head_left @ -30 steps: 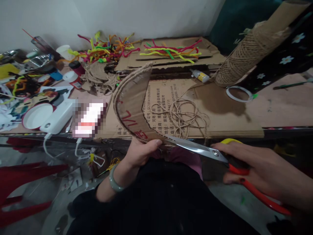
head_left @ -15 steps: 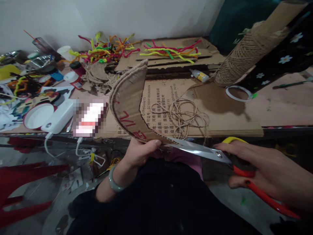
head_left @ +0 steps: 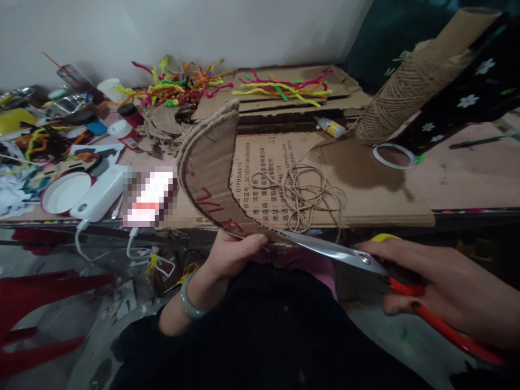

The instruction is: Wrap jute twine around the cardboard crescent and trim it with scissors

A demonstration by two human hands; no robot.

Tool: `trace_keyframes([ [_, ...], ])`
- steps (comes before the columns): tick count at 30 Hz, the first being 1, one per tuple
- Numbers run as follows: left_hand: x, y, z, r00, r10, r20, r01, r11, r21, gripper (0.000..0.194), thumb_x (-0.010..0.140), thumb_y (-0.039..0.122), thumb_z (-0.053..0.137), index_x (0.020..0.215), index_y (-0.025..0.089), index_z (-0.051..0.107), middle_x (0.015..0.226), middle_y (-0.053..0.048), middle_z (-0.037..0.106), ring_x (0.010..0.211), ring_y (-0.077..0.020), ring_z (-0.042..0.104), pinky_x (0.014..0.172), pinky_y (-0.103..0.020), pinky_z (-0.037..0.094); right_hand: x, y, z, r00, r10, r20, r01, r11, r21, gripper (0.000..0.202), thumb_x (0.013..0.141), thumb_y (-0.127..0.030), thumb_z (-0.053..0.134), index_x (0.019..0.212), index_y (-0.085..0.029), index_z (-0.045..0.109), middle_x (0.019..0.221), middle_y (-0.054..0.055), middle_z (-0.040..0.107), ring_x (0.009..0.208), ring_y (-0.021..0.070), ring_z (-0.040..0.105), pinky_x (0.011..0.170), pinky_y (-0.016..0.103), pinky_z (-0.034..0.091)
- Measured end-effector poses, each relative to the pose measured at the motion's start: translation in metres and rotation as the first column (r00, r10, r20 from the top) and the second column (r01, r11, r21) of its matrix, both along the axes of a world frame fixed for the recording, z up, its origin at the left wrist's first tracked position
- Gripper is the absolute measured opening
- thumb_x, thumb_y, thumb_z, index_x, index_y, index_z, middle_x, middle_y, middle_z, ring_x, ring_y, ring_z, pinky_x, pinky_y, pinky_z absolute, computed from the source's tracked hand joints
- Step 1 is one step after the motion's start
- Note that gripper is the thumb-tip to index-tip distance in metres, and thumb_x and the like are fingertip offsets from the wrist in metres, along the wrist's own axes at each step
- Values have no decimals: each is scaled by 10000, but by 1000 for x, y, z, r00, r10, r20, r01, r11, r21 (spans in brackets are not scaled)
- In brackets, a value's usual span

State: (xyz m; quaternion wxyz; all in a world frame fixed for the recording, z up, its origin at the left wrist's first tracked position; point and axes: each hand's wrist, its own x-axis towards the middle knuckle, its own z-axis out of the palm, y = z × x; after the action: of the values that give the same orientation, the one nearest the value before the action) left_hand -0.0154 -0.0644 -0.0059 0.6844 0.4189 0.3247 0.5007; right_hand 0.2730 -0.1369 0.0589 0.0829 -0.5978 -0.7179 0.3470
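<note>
A curved, crescent-like cardboard piece [head_left: 215, 179] with twine along its outer edge stands up over the table's front edge. My left hand [head_left: 231, 257] grips its lower part, thumb on the near face. My right hand [head_left: 442, 281] is closed round the red and yellow handles of the scissors [head_left: 345, 254]. The blades point left and lie at the lower right end of the cardboard piece, against its inner edge. Behind them, loose tangled twine [head_left: 317, 195] rests on a printed cardboard sheet [head_left: 385, 208].
A big twine roll [head_left: 406, 97] leans at the back right, beside a white ring [head_left: 393, 156]. A small glue bottle [head_left: 331, 128] lies behind the sheet. Coloured pipe cleaners [head_left: 284, 86] are at the back. A white power bank [head_left: 99, 192] and a blurred-out phone [head_left: 150, 197] are on the left.
The cardboard piece has tilted slightly to the left at its top. The scissors' handles have moved a little, and the blades look more closed.
</note>
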Motion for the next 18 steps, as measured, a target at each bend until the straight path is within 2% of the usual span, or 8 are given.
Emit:
trace_keyframes([
  [3,-1,0,-1,999,-25,32,25,1000,10,202,637,314,852,808,230,783,796,-23,778,743,-200,728,765,-340,627,2,-1,-2,1000,8,21,-10,996,83,378,682,-327,719,1057,-366,696,909,-59,745,772,162,706,688,235,557],
  [7,-3,0,-2,1000,-24,0,24,1000,6,239,632,361,852,809,218,779,808,-45,777,772,-235,730,812,-404,621,4,-3,-4,997,16,82,-30,984,177,396,647,-318,724,1038,-372,690,960,-54,749,802,197,713,698,275,570],
  [9,-2,-1,0,1000,-20,-7,20,1000,4,238,630,364,856,800,218,776,797,-43,774,760,-231,726,813,-404,619,4,-3,-3,993,16,117,-37,983,180,405,638,-301,708,1036,-374,689,957,-55,749,785,199,712,682,274,570],
  [14,2,-8,11,998,61,30,-60,998,-34,191,628,318,867,761,220,770,763,-18,763,714,-177,704,768,-318,608,8,-4,-3,986,34,161,-64,981,183,402,670,-343,701,1069,-381,680,969,-45,748,759,199,710,647,263,564],
  [18,2,-6,11,999,54,2,-54,998,-23,216,619,344,868,750,209,762,752,-27,759,711,-190,704,766,-345,613,15,-6,-8,985,47,164,-81,974,210,442,696,-413,715,1134,-397,655,1034,-29,744,788,216,715,648,275,567],
])
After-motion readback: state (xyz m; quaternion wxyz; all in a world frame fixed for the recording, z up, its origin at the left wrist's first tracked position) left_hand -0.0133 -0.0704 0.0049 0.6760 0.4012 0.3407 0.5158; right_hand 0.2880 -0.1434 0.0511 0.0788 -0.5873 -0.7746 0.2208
